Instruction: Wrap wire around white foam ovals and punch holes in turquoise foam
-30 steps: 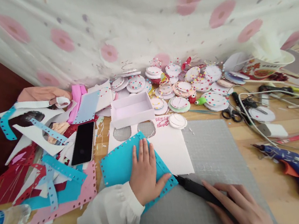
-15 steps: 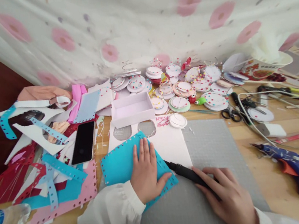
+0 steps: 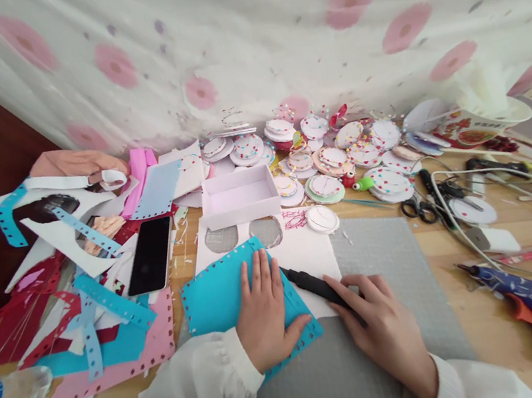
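A blue sheet with holes punched along its edges (image 3: 215,294) lies partly on a white sheet (image 3: 312,252) and partly on a grey cutting mat (image 3: 381,261). My left hand (image 3: 266,313) rests flat on the blue sheet, fingers stretched out and thumb spread to the right. My right hand (image 3: 387,328) is closed around a black-handled craft knife (image 3: 317,285). The knife's front end reaches the blue sheet's right edge, just right of my left fingers; the blade itself is hard to make out.
Behind the sheets stands a white open box (image 3: 240,196), with several decorated paper discs (image 3: 324,186) beside it. A phone (image 3: 150,254) and paper scraps (image 3: 111,304) lie left. On the right are scissors (image 3: 418,208), a white cable (image 3: 440,198) and a blue glue gun (image 3: 530,305).
My right hand and the knife have moved up and left along the blue sheet's right edge. My left hand still presses on the sheet, and the view has shifted slightly.
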A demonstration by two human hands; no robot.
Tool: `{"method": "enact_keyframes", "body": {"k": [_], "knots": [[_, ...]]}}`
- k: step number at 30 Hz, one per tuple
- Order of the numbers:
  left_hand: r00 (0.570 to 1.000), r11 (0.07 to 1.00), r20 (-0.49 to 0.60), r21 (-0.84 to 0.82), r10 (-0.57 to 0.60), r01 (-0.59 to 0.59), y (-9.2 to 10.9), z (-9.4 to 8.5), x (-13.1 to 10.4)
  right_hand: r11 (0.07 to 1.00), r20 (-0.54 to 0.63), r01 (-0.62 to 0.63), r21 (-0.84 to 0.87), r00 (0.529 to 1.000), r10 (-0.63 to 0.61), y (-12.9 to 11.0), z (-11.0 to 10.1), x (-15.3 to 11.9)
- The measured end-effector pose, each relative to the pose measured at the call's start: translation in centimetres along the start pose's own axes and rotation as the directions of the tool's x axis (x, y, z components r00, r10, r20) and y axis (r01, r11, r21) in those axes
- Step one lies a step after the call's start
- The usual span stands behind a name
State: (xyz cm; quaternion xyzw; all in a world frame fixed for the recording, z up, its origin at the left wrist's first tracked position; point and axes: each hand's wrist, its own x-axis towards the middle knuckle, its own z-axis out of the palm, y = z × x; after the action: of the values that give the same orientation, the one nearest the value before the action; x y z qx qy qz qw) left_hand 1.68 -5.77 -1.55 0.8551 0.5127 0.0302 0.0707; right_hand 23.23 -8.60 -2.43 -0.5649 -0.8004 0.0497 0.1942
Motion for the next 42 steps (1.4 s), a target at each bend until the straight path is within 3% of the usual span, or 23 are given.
{"method": "enact_keyframes", "body": {"k": [22, 42], "knots": [[1.000, 0.998, -0.014, -0.052, -0.028, 0.027, -0.2, 0.1, -0.2, 0.999, -0.015, -0.016, -0.052, 1.000, 0.015, -1.5, 2.3, 6.6], [0.995, 0.997, -0.081, -0.049, 0.056, -0.060, 1.0, 0.8, -0.9, 0.994, -0.133, -0.107, -0.010, 0.985, 0.105, -1.9, 3.3, 6.3]]}}
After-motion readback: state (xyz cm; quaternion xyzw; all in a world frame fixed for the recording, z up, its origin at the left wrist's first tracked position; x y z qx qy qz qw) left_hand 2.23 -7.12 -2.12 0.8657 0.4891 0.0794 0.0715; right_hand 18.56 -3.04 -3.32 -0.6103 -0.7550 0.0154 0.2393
